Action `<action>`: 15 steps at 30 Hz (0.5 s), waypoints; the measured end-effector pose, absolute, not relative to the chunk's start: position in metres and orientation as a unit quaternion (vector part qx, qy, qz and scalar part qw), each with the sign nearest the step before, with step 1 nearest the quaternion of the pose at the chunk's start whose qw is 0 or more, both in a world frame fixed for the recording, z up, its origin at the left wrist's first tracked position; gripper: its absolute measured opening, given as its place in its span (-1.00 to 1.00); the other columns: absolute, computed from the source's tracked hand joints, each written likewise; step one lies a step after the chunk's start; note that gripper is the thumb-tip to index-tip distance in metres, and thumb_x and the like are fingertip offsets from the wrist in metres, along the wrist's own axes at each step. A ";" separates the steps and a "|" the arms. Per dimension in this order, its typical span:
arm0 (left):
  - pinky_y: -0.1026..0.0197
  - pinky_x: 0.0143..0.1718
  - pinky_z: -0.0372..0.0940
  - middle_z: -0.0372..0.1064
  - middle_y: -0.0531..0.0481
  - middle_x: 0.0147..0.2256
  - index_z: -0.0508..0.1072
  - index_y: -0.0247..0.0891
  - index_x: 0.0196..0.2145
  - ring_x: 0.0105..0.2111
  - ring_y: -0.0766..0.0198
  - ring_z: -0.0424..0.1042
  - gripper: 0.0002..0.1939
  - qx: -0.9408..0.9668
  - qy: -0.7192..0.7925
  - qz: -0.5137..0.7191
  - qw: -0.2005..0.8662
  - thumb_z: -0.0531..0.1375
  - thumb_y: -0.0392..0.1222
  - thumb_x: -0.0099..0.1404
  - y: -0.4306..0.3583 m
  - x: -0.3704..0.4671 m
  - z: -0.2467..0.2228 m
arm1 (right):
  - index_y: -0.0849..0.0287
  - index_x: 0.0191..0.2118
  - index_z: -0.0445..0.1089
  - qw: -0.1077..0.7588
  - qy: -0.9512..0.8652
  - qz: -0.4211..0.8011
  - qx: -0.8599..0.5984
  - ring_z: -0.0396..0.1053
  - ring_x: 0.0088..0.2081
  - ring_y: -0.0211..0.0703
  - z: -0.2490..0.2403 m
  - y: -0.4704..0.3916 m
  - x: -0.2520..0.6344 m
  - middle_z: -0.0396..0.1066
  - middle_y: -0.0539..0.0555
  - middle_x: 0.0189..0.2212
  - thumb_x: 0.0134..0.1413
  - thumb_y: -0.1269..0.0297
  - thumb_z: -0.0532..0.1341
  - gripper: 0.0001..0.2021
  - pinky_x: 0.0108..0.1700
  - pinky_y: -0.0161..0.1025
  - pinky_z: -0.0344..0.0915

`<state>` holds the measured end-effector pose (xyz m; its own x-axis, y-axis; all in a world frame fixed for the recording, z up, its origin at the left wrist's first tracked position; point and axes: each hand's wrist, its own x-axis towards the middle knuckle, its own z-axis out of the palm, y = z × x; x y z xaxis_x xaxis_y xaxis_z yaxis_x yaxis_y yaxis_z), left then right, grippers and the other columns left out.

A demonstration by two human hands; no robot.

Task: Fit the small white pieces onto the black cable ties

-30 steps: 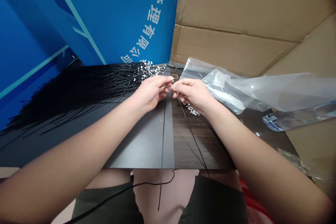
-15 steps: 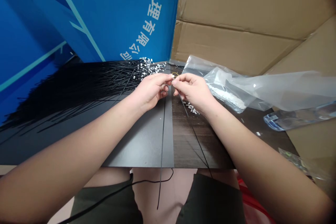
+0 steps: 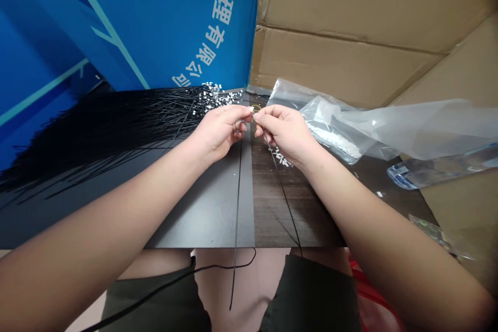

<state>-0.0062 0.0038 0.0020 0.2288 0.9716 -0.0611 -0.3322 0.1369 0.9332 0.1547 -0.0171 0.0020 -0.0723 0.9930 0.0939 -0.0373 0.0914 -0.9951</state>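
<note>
We're pinching a white tab (image 3: 252, 109) in left fingers (image 3: 241, 111), black cord (image 3: 282, 187) in right fingers (image 3: 268, 120), loose tabs (image 3: 280, 157) lying just below.

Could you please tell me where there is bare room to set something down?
Bare grey tabletop shows between the left forearm and the left black strand; bare brown wood, between the right black strand and the right forearm. Beyond the left forearm, the black bundle crowds; beyond the right, plastic bags.
</note>
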 end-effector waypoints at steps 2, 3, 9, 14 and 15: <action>0.38 -0.52 0.21 0.45 0.01 -0.39 0.55 -0.35 -0.40 -0.51 0.49 0.33 -0.88 0.425 0.371 0.501 0.656 0.41 -0.30 0.14 0.004 -0.006 0.003 | 0.16 -0.42 0.44 0.513 -0.538 0.506 -0.438 0.17 -0.63 -0.39 0.001 -0.017 0.156 0.46 -0.01 -0.56 0.19 0.36 0.34 -0.84 -0.58 -0.33 0.03; 0.39 -0.52 0.21 0.45 0.01 -0.39 0.55 -0.35 -0.41 -0.51 0.49 0.32 -0.89 0.424 0.370 0.502 0.657 0.40 -0.30 0.14 0.004 -0.006 0.003 | 0.16 -0.42 0.45 0.513 -0.540 0.507 -0.434 0.17 -0.63 -0.39 0.001 -0.017 0.156 0.46 -0.01 -0.56 0.19 0.36 0.33 -0.85 -0.58 -0.32 0.03; 0.39 -0.52 0.21 0.44 0.01 -0.41 0.53 -0.34 -0.43 -0.51 0.49 0.31 -0.91 0.422 0.371 0.507 0.653 0.39 -0.32 0.12 0.005 -0.006 0.003 | 0.16 -0.42 0.45 0.515 -0.543 0.502 -0.433 0.17 -0.62 -0.39 0.001 -0.017 0.156 0.45 -0.02 -0.57 0.16 0.35 0.34 -0.87 -0.56 -0.32 0.03; 0.38 -0.52 0.19 0.42 0.03 -0.42 0.53 -0.32 -0.44 -0.51 0.48 0.31 -0.89 0.435 0.365 0.501 0.653 0.39 -0.29 0.09 0.005 -0.007 0.002 | 0.15 -0.41 0.45 0.514 -0.547 0.498 -0.435 0.19 -0.60 -0.38 -0.001 -0.016 0.157 0.46 -0.03 -0.56 0.13 0.31 0.38 -0.86 -0.54 -0.33 0.06; 0.39 -0.51 0.19 0.42 0.03 -0.42 0.53 -0.32 -0.44 -0.51 0.47 0.30 -0.89 0.436 0.365 0.501 0.652 0.39 -0.29 0.08 0.005 -0.007 0.002 | 0.15 -0.41 0.45 0.514 -0.548 0.498 -0.433 0.19 -0.60 -0.38 -0.001 -0.016 0.157 0.46 -0.03 -0.56 0.13 0.31 0.38 -0.86 -0.54 -0.33 0.06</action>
<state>-0.0075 0.0052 0.0021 0.2316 0.9720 -0.0390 -0.3351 0.1173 0.9348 0.1574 -0.0159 -0.0009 -0.0951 0.9867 0.1321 -0.0369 0.1291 -0.9909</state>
